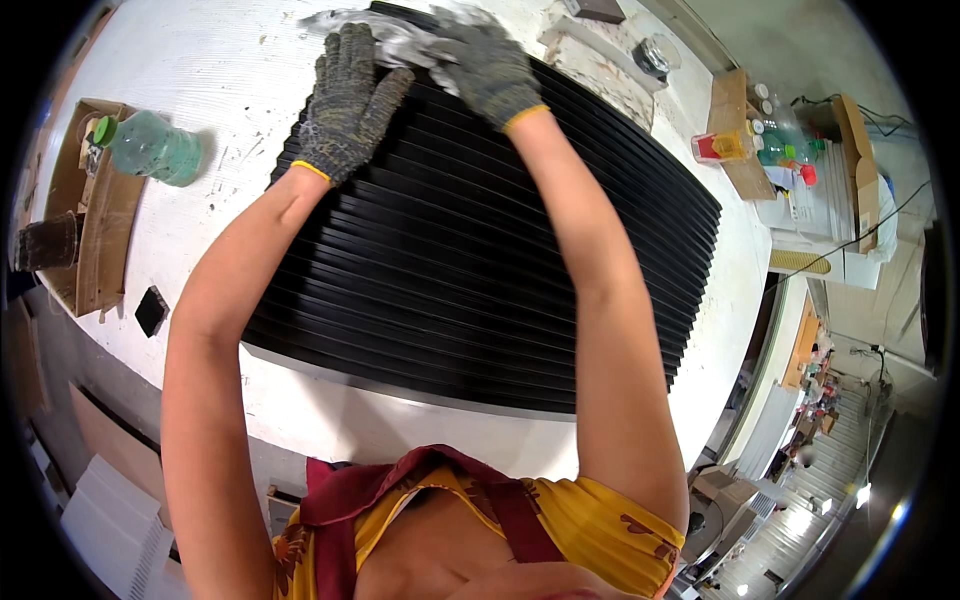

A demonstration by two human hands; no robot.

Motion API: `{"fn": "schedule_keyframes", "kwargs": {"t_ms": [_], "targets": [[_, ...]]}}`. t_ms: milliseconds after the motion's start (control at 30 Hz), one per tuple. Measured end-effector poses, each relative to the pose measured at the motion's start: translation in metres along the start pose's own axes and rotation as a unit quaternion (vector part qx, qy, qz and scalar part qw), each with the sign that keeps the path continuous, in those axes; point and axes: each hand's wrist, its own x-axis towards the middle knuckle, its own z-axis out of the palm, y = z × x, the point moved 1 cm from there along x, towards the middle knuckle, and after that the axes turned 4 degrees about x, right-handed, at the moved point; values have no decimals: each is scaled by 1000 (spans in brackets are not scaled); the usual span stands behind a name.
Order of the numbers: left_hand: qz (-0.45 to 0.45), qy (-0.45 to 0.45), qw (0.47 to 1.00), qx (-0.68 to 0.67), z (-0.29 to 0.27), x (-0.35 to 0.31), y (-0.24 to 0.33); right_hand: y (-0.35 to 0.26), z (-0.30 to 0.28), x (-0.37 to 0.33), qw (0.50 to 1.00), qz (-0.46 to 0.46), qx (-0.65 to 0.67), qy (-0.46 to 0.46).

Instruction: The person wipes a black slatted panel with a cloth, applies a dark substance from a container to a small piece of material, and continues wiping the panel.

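A large black ribbed panel (pixel 450 250) lies on the white table in front of me, its ridges running from left to right. My left hand (pixel 350 110), in a dark grey knitted glove with a yellow cuff, rests flat near the panel's far left part, fingers stretched out. My right hand (pixel 490 75), gloved alike, is at the panel's far edge on a crumpled whitish-grey cloth (pixel 405 45). Motion blurs that hand and the cloth. Its fingers appear closed over the cloth, which spreads left past my left fingertips.
On the left of the table (pixel 230 60), a green-capped bottle (pixel 155 148) leans by a cardboard box (pixel 105 230); a small black square piece (pixel 151 311) lies nearby. At far right are a glass jar (pixel 656 55), a stained board (pixel 600 75) and a carton with several bottles (pixel 740 130).
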Motion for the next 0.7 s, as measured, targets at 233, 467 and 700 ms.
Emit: {"fn": "schedule_keyframes", "kwargs": {"t_ms": [233,467,700], "targets": [[16,-40,998,52,4,0,-6,88,-96,-172,979,190,12,-67],[18,-68,996,52,15,9,-1,217,-202,-441,715,667,-153,-146],[56,-95,985,131,11,2,-3,139,-137,-335,744,582,-323,-61]]}}
